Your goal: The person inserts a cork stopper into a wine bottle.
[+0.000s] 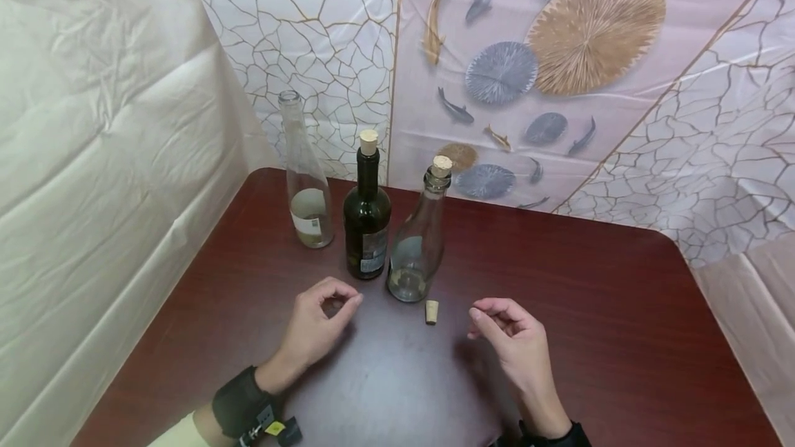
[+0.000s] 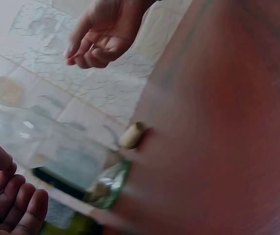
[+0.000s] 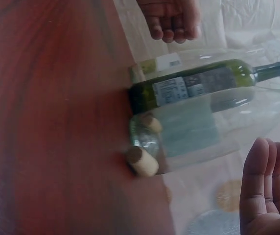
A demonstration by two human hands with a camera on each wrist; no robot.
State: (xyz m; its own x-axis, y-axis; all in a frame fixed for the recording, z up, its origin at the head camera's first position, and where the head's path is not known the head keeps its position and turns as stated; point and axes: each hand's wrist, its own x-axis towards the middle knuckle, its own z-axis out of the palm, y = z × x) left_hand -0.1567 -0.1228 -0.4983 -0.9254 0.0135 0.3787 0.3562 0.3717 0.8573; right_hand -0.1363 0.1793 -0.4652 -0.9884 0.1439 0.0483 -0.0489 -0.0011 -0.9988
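Note:
A loose cork stands on the table just in front of a clear glass bottle, whose neck holds another cork. Left of it is a dark green wine bottle with a cork in its mouth. A second clear bottle, with no cork in its mouth, stands farther left. My left hand hovers before the green bottle, its fingers loosely curled around nothing. To the right of the loose cork, my right hand is also loosely curled and holds nothing. Through the nearer clear bottle's base shows a cork-like shape; whether it lies inside, I cannot tell.
The dark red wooden table has rounded far corners. Behind it hangs a patterned cloth with fish and leaf prints, close to the bottles. A pale creased sheet borders the left side.

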